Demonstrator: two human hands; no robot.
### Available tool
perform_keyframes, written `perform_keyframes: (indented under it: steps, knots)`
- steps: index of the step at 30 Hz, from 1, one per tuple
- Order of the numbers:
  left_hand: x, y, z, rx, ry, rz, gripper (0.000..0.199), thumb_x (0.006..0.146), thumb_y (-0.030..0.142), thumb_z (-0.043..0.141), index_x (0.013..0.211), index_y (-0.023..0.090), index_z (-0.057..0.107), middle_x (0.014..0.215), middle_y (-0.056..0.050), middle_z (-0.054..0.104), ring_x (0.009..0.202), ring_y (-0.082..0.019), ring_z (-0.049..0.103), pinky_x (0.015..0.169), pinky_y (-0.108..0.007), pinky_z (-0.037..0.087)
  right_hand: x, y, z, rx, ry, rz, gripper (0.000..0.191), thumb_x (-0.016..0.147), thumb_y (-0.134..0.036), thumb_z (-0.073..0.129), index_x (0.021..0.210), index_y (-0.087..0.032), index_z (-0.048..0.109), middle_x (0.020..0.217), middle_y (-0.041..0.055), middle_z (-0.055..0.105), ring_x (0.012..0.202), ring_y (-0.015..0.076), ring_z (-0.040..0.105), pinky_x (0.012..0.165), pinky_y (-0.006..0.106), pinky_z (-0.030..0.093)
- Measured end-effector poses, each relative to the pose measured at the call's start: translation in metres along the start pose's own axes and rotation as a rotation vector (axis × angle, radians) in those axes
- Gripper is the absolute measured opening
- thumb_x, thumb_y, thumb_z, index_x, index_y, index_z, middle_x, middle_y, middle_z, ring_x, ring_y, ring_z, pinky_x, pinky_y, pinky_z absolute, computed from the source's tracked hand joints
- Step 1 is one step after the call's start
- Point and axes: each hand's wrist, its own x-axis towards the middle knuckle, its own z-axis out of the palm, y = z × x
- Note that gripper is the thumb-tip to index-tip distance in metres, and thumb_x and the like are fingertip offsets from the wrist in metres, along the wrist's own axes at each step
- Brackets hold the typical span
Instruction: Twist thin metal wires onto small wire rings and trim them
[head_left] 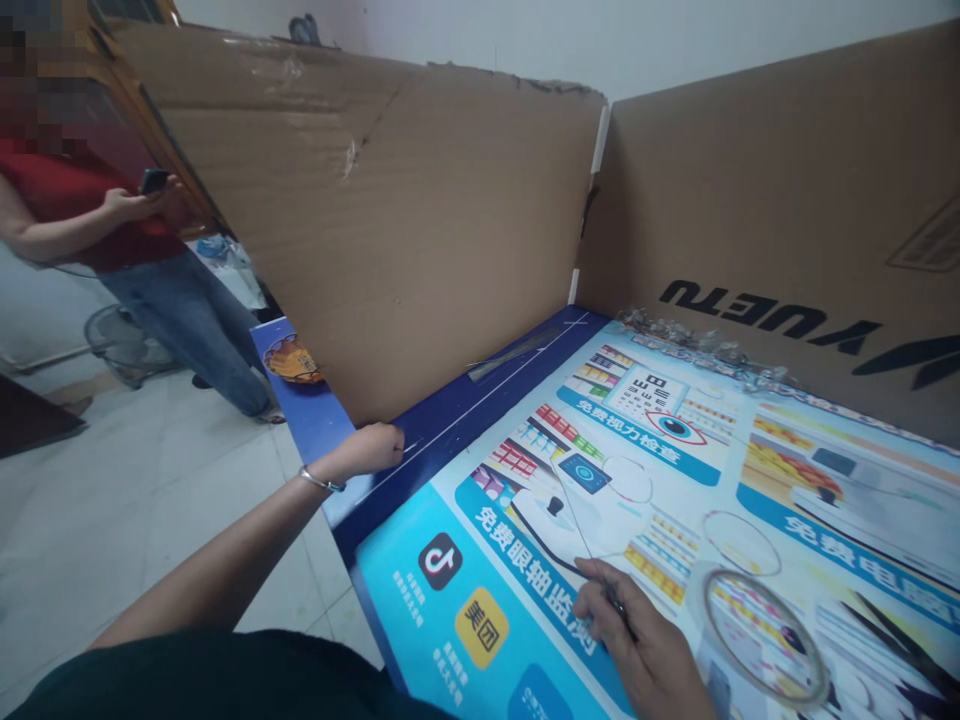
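My left hand (pixel 369 448), with a silver bangle on its wrist, is closed at the dark blue border (pixel 442 420) of a printed sheet, close to the foot of a cardboard panel (pixel 450 230). Whether its fingers hold anything is hidden. My right hand (pixel 645 635) is closed around a thin metal tool (pixel 618 604) over the sheet's light blue printed area (pixel 409 540). A fine line reaches forward from these fingers; its kind cannot be made out. Right of this hand lies a roll of clear tape (pixel 709 600), with black scissors (pixel 892 640) beyond it.
A second cardboard panel (pixel 750 210) with black lettering stands at the right. Crumpled clear plastic pieces (pixel 690 335) lie along its foot. A dark flat strip (pixel 517 355) rests on the blue border. An orange basket-like object (pixel 294 360), a person (pixel 150 250) with a phone, and a fan (pixel 120 340) are left.
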Motion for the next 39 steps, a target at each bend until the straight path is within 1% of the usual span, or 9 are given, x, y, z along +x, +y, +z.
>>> perform_keyframes:
  steps: [4, 7, 12, 17, 22, 26, 29, 32, 39]
  knots:
    - [0.002, -0.008, 0.001, -0.048, -0.001, 0.009, 0.018, 0.067, 0.016, 0.044, 0.059, 0.017, 0.060, 0.057, -0.003, 0.060, 0.049, -0.012, 0.048, 0.049, -0.023, 0.028, 0.001, 0.000, 0.000, 0.006, -0.001, -0.008, 0.032, 0.085, -0.049, 0.046, 0.102, -0.025, 0.059, 0.071, -0.0010, 0.062, 0.058, 0.0124, 0.054, 0.059, 0.022, 0.044]
    - [0.005, -0.003, -0.004, -0.104, 0.013, 0.032, 0.019, 0.069, 0.018, 0.043, 0.062, 0.016, 0.061, 0.059, -0.001, 0.061, 0.052, -0.011, 0.049, 0.051, -0.022, 0.030, 0.001, -0.001, 0.000, 0.012, 0.003, -0.002, 0.033, 0.085, -0.049, 0.046, 0.102, -0.025, 0.059, 0.070, -0.0010, 0.062, 0.057, 0.0123, 0.054, 0.058, 0.022, 0.044]
    - [0.022, 0.035, -0.015, -0.195, 0.072, 0.098, 0.019, 0.074, 0.022, 0.044, 0.076, 0.017, 0.062, 0.074, -0.001, 0.066, 0.064, -0.012, 0.055, 0.056, -0.021, 0.034, 0.001, -0.001, 0.001, 0.002, 0.024, 0.016, 0.032, 0.084, -0.049, 0.047, 0.101, -0.025, 0.059, 0.070, -0.0012, 0.062, 0.058, 0.0126, 0.054, 0.058, 0.022, 0.044]
    - [0.044, 0.066, -0.011, -0.197, 0.086, 0.106, 0.017, 0.073, 0.019, 0.045, 0.070, 0.017, 0.062, 0.074, -0.003, 0.066, 0.063, -0.014, 0.055, 0.054, -0.023, 0.032, 0.000, 0.000, 0.001, 0.021, 0.011, 0.019, 0.032, 0.084, -0.050, 0.047, 0.100, -0.025, 0.059, 0.070, -0.0013, 0.062, 0.058, 0.0124, 0.054, 0.059, 0.022, 0.044]
    - [0.047, 0.064, -0.008, -0.166, 0.058, 0.085, 0.017, 0.073, 0.018, 0.045, 0.070, 0.017, 0.062, 0.072, -0.004, 0.065, 0.061, -0.015, 0.055, 0.052, -0.025, 0.032, 0.000, -0.002, -0.001, 0.029, -0.013, 0.045, 0.032, 0.084, -0.050, 0.047, 0.100, -0.025, 0.059, 0.070, -0.0009, 0.063, 0.060, 0.0127, 0.056, 0.059, 0.022, 0.045]
    - [0.042, 0.062, -0.008, -0.151, 0.057, 0.071, 0.020, 0.076, 0.029, 0.047, 0.082, 0.018, 0.062, 0.083, -0.005, 0.066, 0.068, -0.016, 0.057, 0.055, -0.024, 0.036, 0.000, -0.003, -0.001, 0.034, -0.008, 0.029, 0.031, 0.084, -0.050, 0.047, 0.099, -0.025, 0.060, 0.071, -0.0012, 0.063, 0.058, 0.0122, 0.055, 0.058, 0.022, 0.045]
    - [0.042, 0.064, -0.008, -0.123, 0.062, 0.049, 0.026, 0.073, 0.035, 0.053, 0.091, 0.017, 0.062, 0.092, -0.007, 0.066, 0.073, -0.018, 0.059, 0.058, -0.025, 0.039, 0.000, -0.003, 0.000, 0.031, -0.004, 0.023, 0.031, 0.084, -0.049, 0.047, 0.098, -0.025, 0.060, 0.069, -0.0013, 0.063, 0.057, 0.0120, 0.055, 0.057, 0.022, 0.045]
    - [0.043, 0.068, -0.007, -0.073, 0.064, 0.032, 0.024, 0.072, 0.029, 0.054, 0.090, 0.015, 0.063, 0.093, -0.010, 0.066, 0.077, -0.020, 0.061, 0.062, -0.026, 0.042, 0.000, -0.004, 0.000, 0.019, -0.004, 0.017, 0.031, 0.085, -0.049, 0.046, 0.098, -0.025, 0.060, 0.070, -0.0012, 0.063, 0.057, 0.0120, 0.054, 0.057, 0.022, 0.045]
    - [0.047, 0.070, -0.011, 0.032, 0.055, 0.041, 0.027, 0.079, 0.016, 0.041, 0.084, 0.011, 0.066, 0.090, -0.017, 0.067, 0.085, -0.026, 0.063, 0.072, -0.033, 0.046, 0.001, -0.004, -0.002, 0.014, -0.022, 0.032, 0.032, 0.084, -0.051, 0.047, 0.097, -0.025, 0.060, 0.069, -0.0010, 0.063, 0.056, 0.0117, 0.054, 0.057, 0.021, 0.045]
